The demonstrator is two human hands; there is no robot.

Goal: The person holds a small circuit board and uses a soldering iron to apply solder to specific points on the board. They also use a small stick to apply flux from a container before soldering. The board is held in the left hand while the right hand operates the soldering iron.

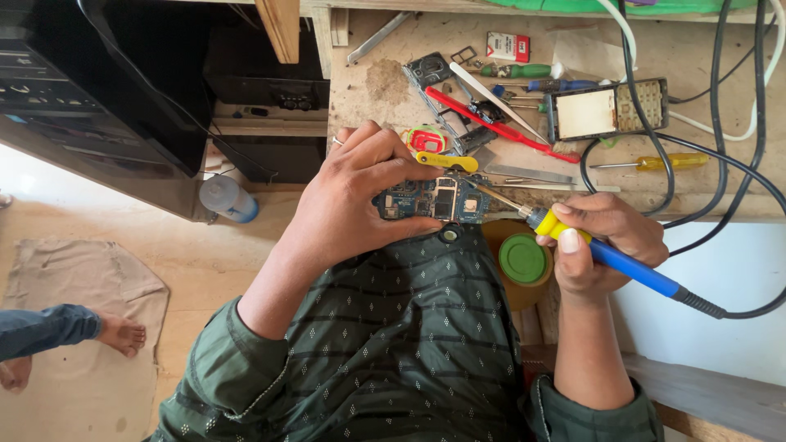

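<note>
**Close to the body: a thin board and a hot iron**

At the near edge of the workbench (393, 98), the left hand (352, 196) pinches a small blue circuit board (434, 199) by its edges. It looks light, stiff and fragile, so the edges are the safe place to hold. The right hand (606, 237) grips a soldering iron (606, 254), its tip touching the board. Just beside sits a green-lidded jar (522, 259). Farther back, red tweezers (491, 124), screwdrivers (524, 71) and black cables (696, 164) crowd the bench.
</note>
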